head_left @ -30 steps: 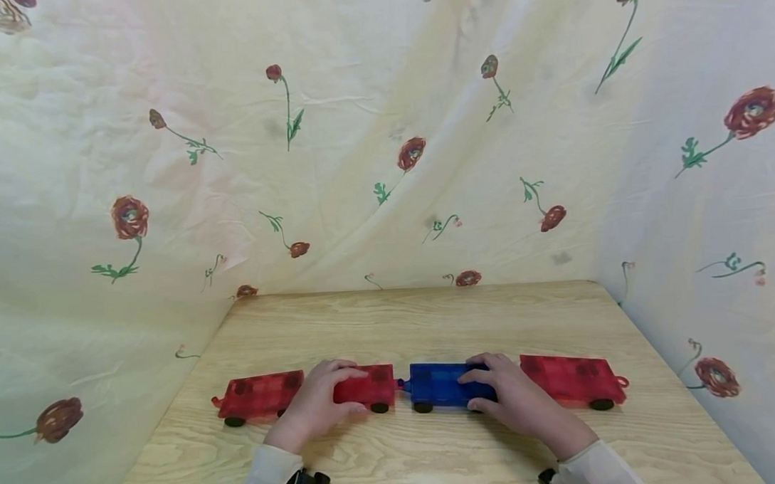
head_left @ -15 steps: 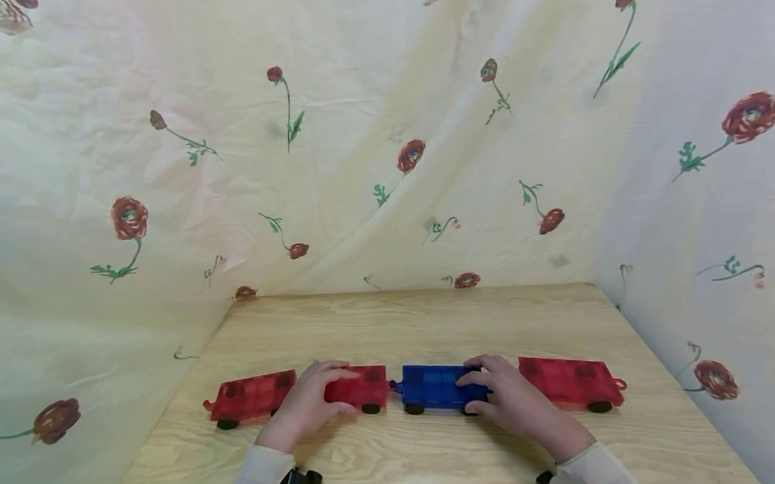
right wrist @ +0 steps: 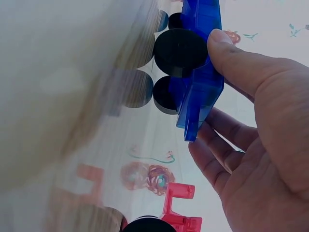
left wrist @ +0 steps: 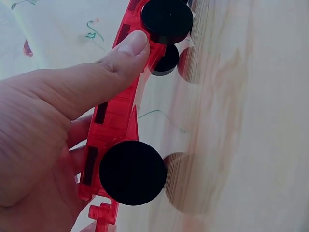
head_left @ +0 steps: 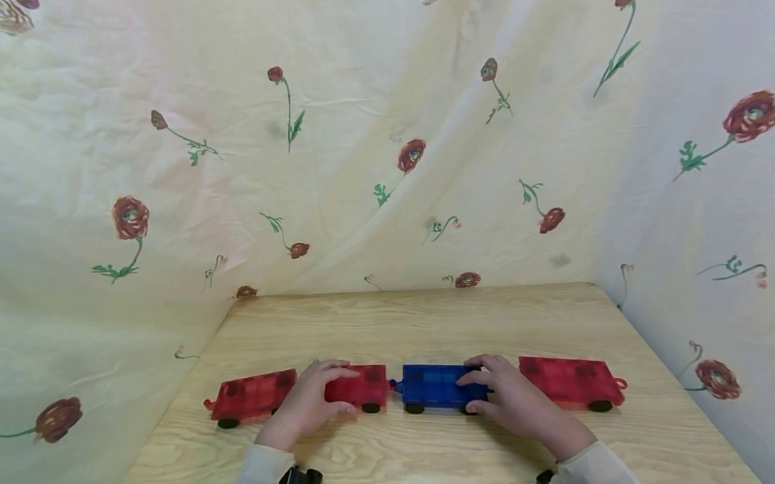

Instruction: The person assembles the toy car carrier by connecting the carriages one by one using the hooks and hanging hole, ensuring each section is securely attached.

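Four-wheeled toy train cars stand in a row across the table. My left hand (head_left: 306, 401) grips a red train car (head_left: 367, 386), thumb on its near side, as the left wrist view shows on the red car (left wrist: 113, 116). To its right, my right hand (head_left: 515, 401) holds the right end of a blue train car (head_left: 434, 386) between thumb and fingers; in the right wrist view the thumb presses the blue car (right wrist: 203, 82) above its wheels. Small couplers meet between these two cars. The left hand hides the left end of its car.
Another red train car (head_left: 255, 396) stands left of my left hand, a hook on its outer end. A further red car (head_left: 572, 381) with a ring coupler is right of my right hand, apart from the blue one. Flowered cloth (head_left: 359, 164) surrounds the wooden table (head_left: 416, 319).
Both hands have shifted slightly left with the held red and blue cars, and the leftmost red car moved left too. In the last half second nothing visibly moved.
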`<state>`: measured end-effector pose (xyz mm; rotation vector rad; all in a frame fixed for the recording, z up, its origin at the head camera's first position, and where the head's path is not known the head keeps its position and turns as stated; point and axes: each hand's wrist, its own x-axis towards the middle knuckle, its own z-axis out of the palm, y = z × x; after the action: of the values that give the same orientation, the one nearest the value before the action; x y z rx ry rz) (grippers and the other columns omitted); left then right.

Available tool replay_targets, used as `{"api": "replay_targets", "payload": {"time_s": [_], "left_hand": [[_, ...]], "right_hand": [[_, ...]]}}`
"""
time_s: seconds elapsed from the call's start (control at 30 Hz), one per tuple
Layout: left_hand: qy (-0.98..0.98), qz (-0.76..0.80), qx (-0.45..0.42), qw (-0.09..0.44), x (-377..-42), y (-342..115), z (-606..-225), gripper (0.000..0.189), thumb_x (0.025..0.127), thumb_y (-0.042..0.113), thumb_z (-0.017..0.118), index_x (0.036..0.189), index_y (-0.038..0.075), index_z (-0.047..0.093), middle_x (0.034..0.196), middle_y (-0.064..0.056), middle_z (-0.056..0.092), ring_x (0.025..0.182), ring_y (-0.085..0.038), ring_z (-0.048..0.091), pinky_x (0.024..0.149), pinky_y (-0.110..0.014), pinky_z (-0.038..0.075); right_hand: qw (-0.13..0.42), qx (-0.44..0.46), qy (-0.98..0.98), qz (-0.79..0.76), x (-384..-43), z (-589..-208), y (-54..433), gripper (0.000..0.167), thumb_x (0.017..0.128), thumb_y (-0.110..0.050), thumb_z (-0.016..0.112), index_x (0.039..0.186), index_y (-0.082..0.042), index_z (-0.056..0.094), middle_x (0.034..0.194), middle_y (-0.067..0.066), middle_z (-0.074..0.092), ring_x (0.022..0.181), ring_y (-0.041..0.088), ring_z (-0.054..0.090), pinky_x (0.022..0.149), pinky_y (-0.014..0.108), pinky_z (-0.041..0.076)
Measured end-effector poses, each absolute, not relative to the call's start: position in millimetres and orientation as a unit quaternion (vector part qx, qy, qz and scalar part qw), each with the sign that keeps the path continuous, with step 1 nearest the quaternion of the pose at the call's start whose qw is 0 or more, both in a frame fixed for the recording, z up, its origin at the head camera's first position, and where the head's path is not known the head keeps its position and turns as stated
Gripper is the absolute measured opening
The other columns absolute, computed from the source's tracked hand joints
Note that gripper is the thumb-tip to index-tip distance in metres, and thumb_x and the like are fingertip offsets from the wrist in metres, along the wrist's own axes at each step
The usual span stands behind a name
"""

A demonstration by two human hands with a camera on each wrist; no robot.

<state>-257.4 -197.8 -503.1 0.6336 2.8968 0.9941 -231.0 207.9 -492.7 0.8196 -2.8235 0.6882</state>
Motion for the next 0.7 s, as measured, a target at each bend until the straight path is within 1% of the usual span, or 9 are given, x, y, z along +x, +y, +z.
{"api": "replay_targets", "payload": {"time_s": [0.07, 0.2, 0.3, 0.37, 0.43, 0.57, 0.63, 0.7], "left_hand": [[0.925, 0.323, 0.203, 0.006, -257, -198, -502, 0.057, 0.082, 0.035, 0.09, 0.134, 0.04, 0.07, 0.154, 0.001, 0.052, 0.15, -0.048, 0.03, 0.113, -0.078, 0.023], [0.924, 0.324, 0.202, 0.007, -257, -198, -501, 0.056, 0.082, 0.036, 0.09, 0.134, 0.039, 0.07, 0.153, 0.001, 0.052, 0.15, -0.05, 0.029, 0.111, -0.081, 0.021], [0.924, 0.326, 0.2, 0.014, -257, -197, -500, 0.059, 0.082, 0.039, 0.09, 0.137, 0.037, 0.068, 0.154, 0.003, 0.051, 0.151, -0.052, 0.025, 0.11, -0.083, 0.018], [0.923, 0.331, 0.197, 0.02, -257, -195, -499, 0.063, 0.083, 0.041, 0.089, 0.141, 0.036, 0.066, 0.155, 0.004, 0.049, 0.152, -0.053, 0.022, 0.11, -0.083, 0.018], [0.92, 0.339, 0.197, 0.025, -258, -194, -497, 0.065, 0.085, 0.043, 0.088, 0.144, 0.035, 0.063, 0.157, 0.005, 0.048, 0.153, -0.051, 0.022, 0.11, -0.081, 0.022], [0.912, 0.354, 0.206, 0.024, -258, -188, -491, 0.064, 0.089, 0.044, 0.085, 0.147, 0.037, 0.059, 0.157, 0.006, 0.046, 0.15, -0.037, 0.034, 0.112, -0.07, 0.036], [0.909, 0.358, 0.214, 0.02, -259, -184, -488, 0.062, 0.09, 0.044, 0.084, 0.146, 0.04, 0.058, 0.155, 0.008, 0.047, 0.146, -0.029, 0.04, 0.111, -0.062, 0.042], [0.906, 0.359, 0.225, 0.012, -259, -180, -484, 0.06, 0.091, 0.044, 0.083, 0.146, 0.041, 0.057, 0.153, 0.009, 0.048, 0.144, -0.027, 0.043, 0.111, -0.059, 0.043]], "right_hand": [[0.06, 0.27, -0.934, 0.227, -231, -493, 208, 0.033, 0.089, -0.029, 0.086, 0.121, -0.027, 0.077, 0.143, 0.005, 0.058, 0.132, 0.034, 0.052, 0.103, 0.058, 0.05], [0.054, 0.264, -0.935, 0.23, -232, -492, 208, 0.034, 0.088, -0.028, 0.087, 0.121, -0.026, 0.078, 0.144, 0.005, 0.057, 0.132, 0.032, 0.052, 0.102, 0.055, 0.052], [0.046, 0.246, -0.938, 0.24, -231, -490, 209, 0.036, 0.088, -0.029, 0.088, 0.122, -0.027, 0.077, 0.147, 0.002, 0.056, 0.135, 0.031, 0.051, 0.103, 0.051, 0.052], [0.043, 0.232, -0.939, 0.25, -231, -487, 211, 0.038, 0.087, -0.03, 0.088, 0.123, -0.027, 0.077, 0.15, 0.001, 0.054, 0.136, 0.031, 0.051, 0.103, 0.051, 0.052], [0.046, 0.218, -0.94, 0.259, -230, -483, 215, 0.039, 0.088, -0.031, 0.088, 0.125, -0.027, 0.076, 0.151, 0.0, 0.053, 0.138, 0.032, 0.051, 0.104, 0.053, 0.051], [0.061, 0.207, -0.939, 0.268, -231, -477, 227, 0.042, 0.09, -0.03, 0.086, 0.13, -0.025, 0.073, 0.153, 0.002, 0.052, 0.14, 0.037, 0.049, 0.106, 0.06, 0.048], [0.07, 0.202, -0.94, 0.266, -232, -476, 235, 0.044, 0.09, -0.031, 0.086, 0.131, -0.024, 0.073, 0.154, 0.003, 0.052, 0.141, 0.038, 0.048, 0.106, 0.06, 0.048], [0.079, 0.197, -0.942, 0.262, -232, -474, 243, 0.045, 0.089, -0.03, 0.086, 0.132, -0.023, 0.072, 0.154, 0.004, 0.052, 0.141, 0.038, 0.048, 0.105, 0.06, 0.048]]}}
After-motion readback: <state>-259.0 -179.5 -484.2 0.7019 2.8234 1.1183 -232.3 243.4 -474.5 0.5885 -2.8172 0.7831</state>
